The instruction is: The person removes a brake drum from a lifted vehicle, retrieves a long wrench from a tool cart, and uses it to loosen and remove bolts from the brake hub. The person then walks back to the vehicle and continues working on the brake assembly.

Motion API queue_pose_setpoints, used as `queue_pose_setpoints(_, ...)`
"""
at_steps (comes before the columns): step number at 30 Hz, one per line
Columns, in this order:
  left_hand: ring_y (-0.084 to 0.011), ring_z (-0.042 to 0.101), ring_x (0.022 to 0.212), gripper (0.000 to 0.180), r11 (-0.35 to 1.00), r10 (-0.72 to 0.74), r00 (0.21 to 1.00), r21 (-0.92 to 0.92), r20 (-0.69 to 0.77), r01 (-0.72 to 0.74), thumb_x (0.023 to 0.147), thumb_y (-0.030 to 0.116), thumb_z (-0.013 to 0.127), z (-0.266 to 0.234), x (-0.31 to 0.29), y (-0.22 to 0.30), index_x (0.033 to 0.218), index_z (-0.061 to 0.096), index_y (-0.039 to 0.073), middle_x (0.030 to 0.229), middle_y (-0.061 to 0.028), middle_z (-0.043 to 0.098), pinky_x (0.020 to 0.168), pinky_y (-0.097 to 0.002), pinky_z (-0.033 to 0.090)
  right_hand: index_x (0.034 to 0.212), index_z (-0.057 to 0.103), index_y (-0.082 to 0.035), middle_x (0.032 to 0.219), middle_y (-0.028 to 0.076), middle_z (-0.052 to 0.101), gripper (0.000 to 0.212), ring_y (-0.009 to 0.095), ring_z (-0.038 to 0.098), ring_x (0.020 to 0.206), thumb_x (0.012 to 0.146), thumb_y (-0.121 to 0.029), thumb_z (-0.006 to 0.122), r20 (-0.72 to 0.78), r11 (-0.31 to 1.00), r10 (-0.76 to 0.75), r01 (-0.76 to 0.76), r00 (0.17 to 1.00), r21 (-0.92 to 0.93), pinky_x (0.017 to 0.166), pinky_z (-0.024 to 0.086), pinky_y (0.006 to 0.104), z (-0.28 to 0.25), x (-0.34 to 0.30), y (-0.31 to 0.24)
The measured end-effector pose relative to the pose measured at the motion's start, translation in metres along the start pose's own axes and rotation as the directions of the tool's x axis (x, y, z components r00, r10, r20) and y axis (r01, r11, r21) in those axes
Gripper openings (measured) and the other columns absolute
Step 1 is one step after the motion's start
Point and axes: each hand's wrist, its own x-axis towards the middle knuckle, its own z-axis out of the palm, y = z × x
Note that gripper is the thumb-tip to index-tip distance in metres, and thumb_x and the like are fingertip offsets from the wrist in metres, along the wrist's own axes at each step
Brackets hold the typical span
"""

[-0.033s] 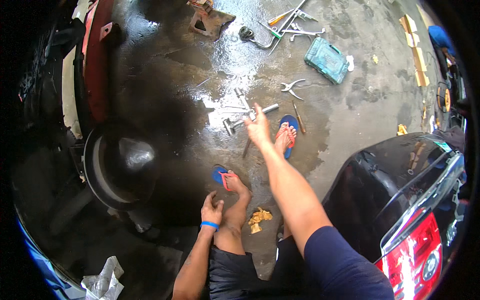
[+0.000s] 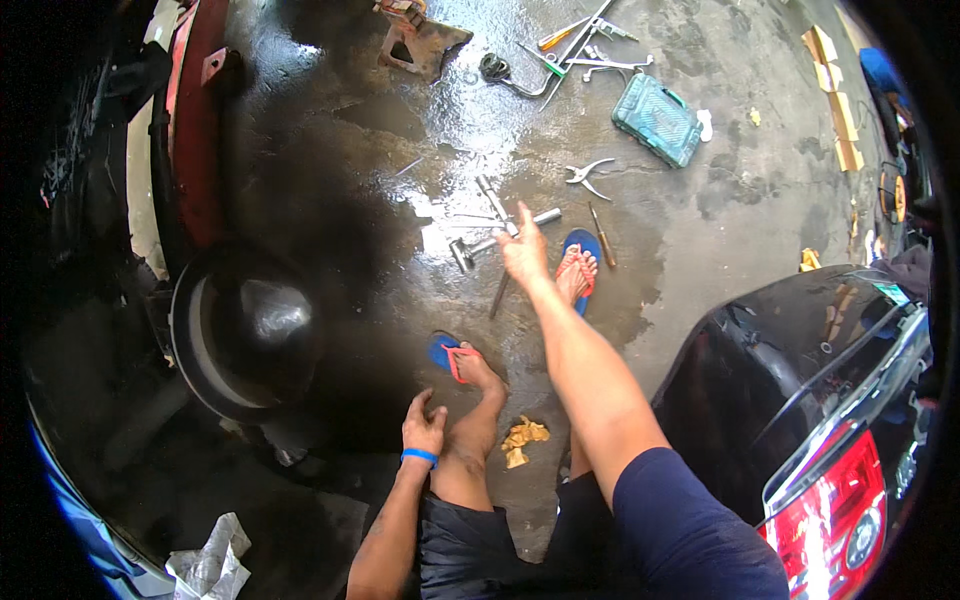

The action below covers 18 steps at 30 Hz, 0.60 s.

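Note:
My right hand [image 2: 525, 255] reaches forward over several shiny metal tools, with its index finger stretched out and the fingers apart. Under and beside it lie a T-shaped metal tool [image 2: 461, 254] and a short steel bar [image 2: 492, 196]; whether the fingertips touch them I cannot tell. A dark rod [image 2: 498, 297] lies just below this hand. Pliers [image 2: 589, 178] with spread handles and a screwdriver [image 2: 602, 237] rest on the floor to its right. Beside my left knee hangs my left hand [image 2: 423, 425], a blue band at its wrist, fingers loosely bent and apart, holding nothing.
A dark round dished part [image 2: 250, 330] stands at left under a vehicle. Black bodywork [image 2: 740, 350] with a red tail light [image 2: 835, 510] fills the lower right. Farther off are a teal case [image 2: 655, 120], a rusty stand [image 2: 425, 48] and more tools [image 2: 570, 60]. Crumpled yellowish scraps [image 2: 522, 438] lie near my legs.

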Motion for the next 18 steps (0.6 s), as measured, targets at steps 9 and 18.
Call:
queue_pose_setpoints(9, -0.0145, 0.066, 0.082, 0.033, 0.999, -0.035, 0.998, -0.017, 0.045, 0.036, 0.091, 0.011, 0.064, -0.029, -0.028, 0.036, 0.123, 0.062, 0.003, 0.102, -0.0097, 0.071, 0.075, -0.0291, 0.054, 0.152, 0.031, -0.008, 0.129, 0.028, 0.059, 0.081, 0.039, 0.058, 0.122, 0.082, -0.022, 0.069, 0.138, 0.958, 0.187, -0.150, 0.973, -0.245, 0.101, 0.046, 0.0418, -0.060, 0.009, 0.018)
queue_pose_setpoints(18, -0.0272, 0.066, 0.108, 0.034, 0.994, -0.010, 0.977, -0.104, 0.211, 0.032, 0.089, 0.017, 0.067, -0.016, -0.046, 0.089, 0.120, 0.065, 0.003, 0.116, -0.0154, 0.069, 0.094, -0.0366, 0.051, 0.158, 0.014, -0.018, 0.113, 0.026, 0.066, 0.090, 0.043, 0.063, 0.107, 0.083, -0.018, 0.064, 0.187, 0.860, 0.378, -0.269, 0.907, -0.433, 0.096, 0.049, 0.0449, -0.071, 0.011, 0.001)
